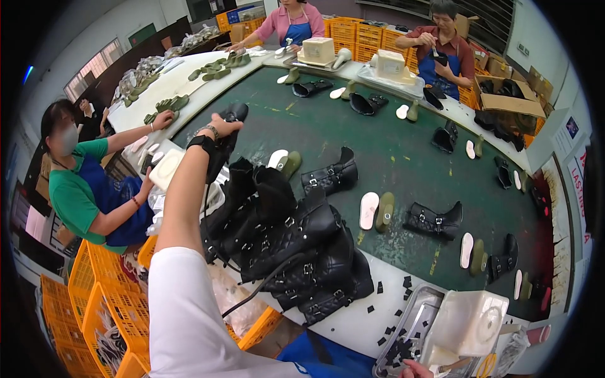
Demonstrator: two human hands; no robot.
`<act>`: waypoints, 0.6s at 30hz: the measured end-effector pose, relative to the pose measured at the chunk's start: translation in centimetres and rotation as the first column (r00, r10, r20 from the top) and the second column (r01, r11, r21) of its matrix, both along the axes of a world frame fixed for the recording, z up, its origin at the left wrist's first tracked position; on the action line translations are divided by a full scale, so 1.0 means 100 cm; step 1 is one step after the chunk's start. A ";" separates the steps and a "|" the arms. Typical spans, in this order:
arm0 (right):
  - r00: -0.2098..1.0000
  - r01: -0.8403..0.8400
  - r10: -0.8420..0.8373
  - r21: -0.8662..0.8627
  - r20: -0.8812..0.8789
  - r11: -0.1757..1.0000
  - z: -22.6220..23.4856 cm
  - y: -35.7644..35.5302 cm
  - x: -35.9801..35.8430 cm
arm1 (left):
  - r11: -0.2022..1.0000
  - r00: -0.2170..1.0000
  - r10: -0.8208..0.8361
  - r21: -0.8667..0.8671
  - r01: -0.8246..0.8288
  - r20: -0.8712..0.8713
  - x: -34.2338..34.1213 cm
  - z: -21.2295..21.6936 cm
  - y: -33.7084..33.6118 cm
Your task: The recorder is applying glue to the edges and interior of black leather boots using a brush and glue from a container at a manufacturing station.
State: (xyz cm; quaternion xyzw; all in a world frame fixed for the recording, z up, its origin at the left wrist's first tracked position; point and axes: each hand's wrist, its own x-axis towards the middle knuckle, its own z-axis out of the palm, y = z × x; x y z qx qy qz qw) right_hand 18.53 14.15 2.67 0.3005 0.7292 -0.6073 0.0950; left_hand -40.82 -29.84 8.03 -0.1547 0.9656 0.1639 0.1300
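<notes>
My left arm reaches far across the left side, and my left hand (222,125) is closed around a black boot (234,114) at the table's left edge. Below that hand lies a large pile of black buckled boots (296,252), some quilted. My right hand (416,370) shows only partly at the lower edge, its fingers curled together over a metal tray (423,302). Small black pieces (400,349) lie in the tray around the fingers. Whatever the right fingers hold is hidden. A wooden-handled brush (455,365) lies just right of them.
Boots, pale insoles (368,211) and olive soles (384,212) sit in sets along the green belt (391,151). A cream container (476,321) stands beside the tray. Orange crates (113,315) are stacked at lower left. A person in green (79,183) works at left; two others work at the far side.
</notes>
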 end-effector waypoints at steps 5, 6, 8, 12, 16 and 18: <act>0.998 0.057 -0.056 -0.030 0.038 0.998 -0.003 -0.008 -0.011 | 0.952 0.893 0.083 -0.231 -0.203 -0.443 -0.014 -0.009 -0.003; 0.996 0.070 -0.068 -0.043 0.049 0.997 0.000 -0.010 -0.011 | 0.925 0.878 0.013 -0.327 -0.192 -0.479 -0.011 -0.008 -0.006; 0.999 0.038 -0.037 -0.042 0.040 0.998 0.005 -0.012 -0.013 | 0.923 0.888 0.002 -0.341 -0.179 -0.460 -0.004 -0.003 -0.010; 1.000 0.012 -0.013 -0.079 -0.015 0.997 0.002 -0.011 -0.002 | 0.947 0.855 -0.183 -0.320 0.021 -0.485 0.029 0.014 -0.017; 0.990 -0.056 0.047 -0.068 -0.134 0.996 0.000 -0.009 0.010 | 0.882 0.657 -0.471 -0.285 0.376 -0.589 0.080 0.040 -0.016; 0.987 0.003 -0.008 -0.034 -0.158 0.999 -0.008 -0.008 0.019 | 0.848 0.589 -0.444 -0.105 0.519 -0.675 0.140 0.067 0.025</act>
